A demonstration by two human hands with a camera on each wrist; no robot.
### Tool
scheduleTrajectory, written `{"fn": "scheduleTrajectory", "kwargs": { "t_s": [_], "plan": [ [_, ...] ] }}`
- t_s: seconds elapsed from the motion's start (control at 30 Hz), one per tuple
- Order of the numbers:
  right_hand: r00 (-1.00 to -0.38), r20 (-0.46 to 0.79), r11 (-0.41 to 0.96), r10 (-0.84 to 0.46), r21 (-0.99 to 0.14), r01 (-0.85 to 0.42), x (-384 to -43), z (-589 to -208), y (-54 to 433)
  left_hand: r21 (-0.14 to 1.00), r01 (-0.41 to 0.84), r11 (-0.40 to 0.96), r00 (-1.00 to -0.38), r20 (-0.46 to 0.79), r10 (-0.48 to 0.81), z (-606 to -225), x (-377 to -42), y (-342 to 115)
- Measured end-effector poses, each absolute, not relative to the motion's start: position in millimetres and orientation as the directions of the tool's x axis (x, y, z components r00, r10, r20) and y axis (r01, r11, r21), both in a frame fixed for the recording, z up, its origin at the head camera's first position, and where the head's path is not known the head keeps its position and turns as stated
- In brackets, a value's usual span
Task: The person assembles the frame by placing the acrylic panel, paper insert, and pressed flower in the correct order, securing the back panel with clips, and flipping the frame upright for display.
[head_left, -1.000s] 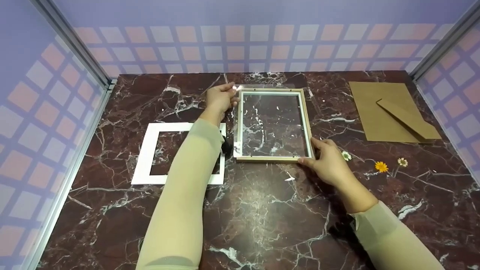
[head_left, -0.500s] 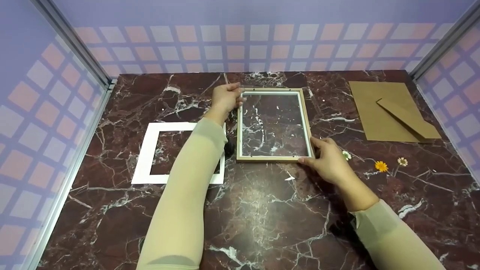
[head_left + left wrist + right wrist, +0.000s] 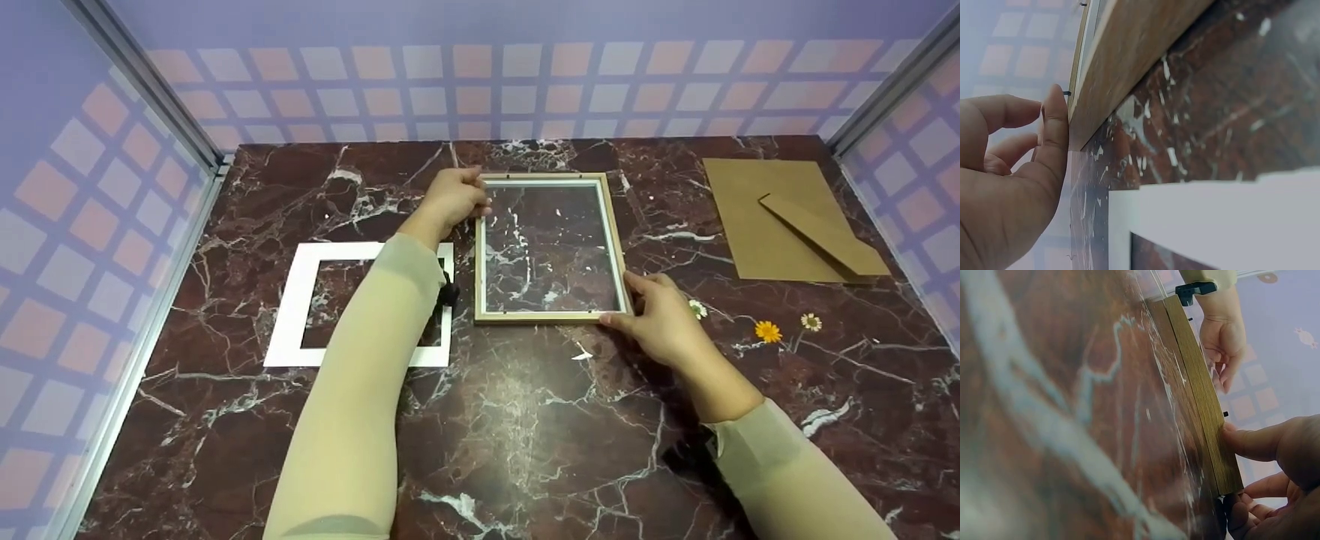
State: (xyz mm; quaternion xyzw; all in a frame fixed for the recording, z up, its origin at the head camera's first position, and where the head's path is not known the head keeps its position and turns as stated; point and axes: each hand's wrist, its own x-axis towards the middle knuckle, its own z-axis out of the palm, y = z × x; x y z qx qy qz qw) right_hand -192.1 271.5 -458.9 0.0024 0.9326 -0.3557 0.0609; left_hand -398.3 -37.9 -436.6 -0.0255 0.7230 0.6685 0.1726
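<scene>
A light wooden picture frame (image 3: 551, 318) lies back side up on the marbled table, its white inner lip and small dark tabs showing. A clear sheet (image 3: 551, 247) lies over its opening and is hard to make out. My left hand (image 3: 454, 199) is at the frame's far left corner, thumb and fingertips pinched together at the sheet's corner; in the left wrist view the thumb (image 3: 1054, 121) is right against the wood. My right hand (image 3: 664, 322) grips the near right corner, thumb on top and fingers at the outer side, as the right wrist view also shows.
A white mat board (image 3: 285, 322) with a cut-out window lies left, partly under my left forearm. At the back right is a brown backing board (image 3: 757, 225) with an easel leg. An orange flower (image 3: 767, 331) and two white flowers (image 3: 811, 322) lie right of the frame.
My left hand has moved a little to the right with the clear sheet, which stuck out past the frame's left and far edges and now lines up with it. My right hand stays put.
</scene>
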Motion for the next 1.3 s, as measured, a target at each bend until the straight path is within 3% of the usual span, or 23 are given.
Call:
{"fn": "scheduleTrajectory", "kwargs": {
  "t_s": [0.23, 0.47, 0.63, 0.93, 1.3],
  "plan": [
    [-0.992, -0.121, 0.745, -0.039, -0.665, 0.052, -193, -459, 272, 0.951, -0.225, 0.211, -0.948, -0.264, 0.176, -435, -396, -37],
    [-0.992, -0.120, 0.737, -0.040, -0.674, 0.051, -193, -458, 272, 0.792, -0.033, 0.610, -0.975, -0.159, 0.153, -436, -395, -38],
    [-0.993, -0.111, 0.740, -0.043, -0.672, 0.043, -193, -459, 272, 0.774, -0.042, 0.632, -0.968, -0.188, 0.165, -441, -400, -41],
    [-0.993, -0.108, 0.735, -0.042, -0.677, 0.042, -193, -458, 272, 0.682, -0.024, 0.731, -0.975, -0.177, 0.134, -488, -443, -41],
    [-0.993, -0.111, 0.740, -0.041, -0.671, 0.045, -193, -458, 273, 0.688, -0.016, 0.725, -0.971, -0.183, 0.153, -505, -458, -43]
  ]
}}
